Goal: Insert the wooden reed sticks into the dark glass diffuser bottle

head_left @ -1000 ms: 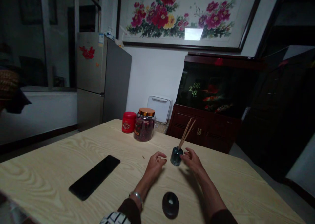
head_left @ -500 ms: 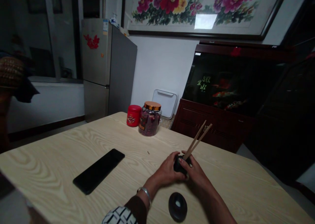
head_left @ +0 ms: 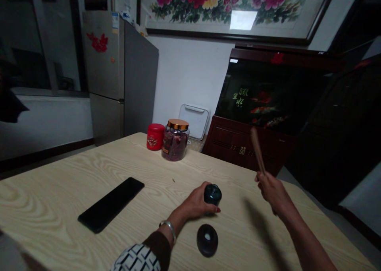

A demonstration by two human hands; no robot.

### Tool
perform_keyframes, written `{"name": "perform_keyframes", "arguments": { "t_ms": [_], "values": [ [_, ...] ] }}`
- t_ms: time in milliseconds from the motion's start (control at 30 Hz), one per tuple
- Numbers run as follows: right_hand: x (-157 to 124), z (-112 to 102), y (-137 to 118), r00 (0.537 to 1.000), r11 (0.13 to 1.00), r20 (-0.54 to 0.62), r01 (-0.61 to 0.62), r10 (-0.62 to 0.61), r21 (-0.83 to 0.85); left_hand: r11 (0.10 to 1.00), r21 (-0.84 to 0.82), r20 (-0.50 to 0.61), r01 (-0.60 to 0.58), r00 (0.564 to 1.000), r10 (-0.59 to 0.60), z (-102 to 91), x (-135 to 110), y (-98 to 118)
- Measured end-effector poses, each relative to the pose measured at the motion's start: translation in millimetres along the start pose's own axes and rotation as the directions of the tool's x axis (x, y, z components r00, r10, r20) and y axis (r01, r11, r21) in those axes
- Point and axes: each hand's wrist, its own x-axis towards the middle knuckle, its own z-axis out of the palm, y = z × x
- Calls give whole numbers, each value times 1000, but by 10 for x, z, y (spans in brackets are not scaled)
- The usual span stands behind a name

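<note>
My left hand (head_left: 196, 202) wraps around a small dark teal bottle (head_left: 212, 194) standing on the light wooden table (head_left: 89, 183). To its right my right hand (head_left: 272, 191) is raised above the table, fingers closed on thin brown reed sticks (head_left: 257, 150) that point upward and are blurred by motion. A round black cap (head_left: 207, 240) with a pale centre lies on the table just in front of the bottle, below my left wrist.
A black phone (head_left: 111, 203) lies flat at the left. A glass jar with a gold lid (head_left: 175, 140) and a red tin (head_left: 155, 136) stand at the far edge. Beyond are a fridge (head_left: 119, 72) and a fish tank (head_left: 268, 100) on a dark cabinet.
Both hands closed on the bottle; then my right hand pulled the sticks out and lifted them up to the right. My left hand stayed on the bottle.
</note>
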Motion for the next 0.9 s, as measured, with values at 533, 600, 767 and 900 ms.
{"name": "perform_keyframes", "arguments": {
  "t_ms": [533,600,767,900],
  "values": [
    [-787,60,524,964,636,260,240,-63,-734,1000,-8,31,-30,999,30,0,9,-56],
    [-757,154,374,961,792,264,220,-77,-570,999,-1,30,-37,999,37,-1,11,-62],
    [-655,531,47,925,978,370,151,-89,-143,999,-2,31,-43,999,43,-3,7,-56],
    [-698,682,-171,925,976,364,169,-108,-140,998,-24,46,-50,998,51,-4,2,-62]
  ]
}}
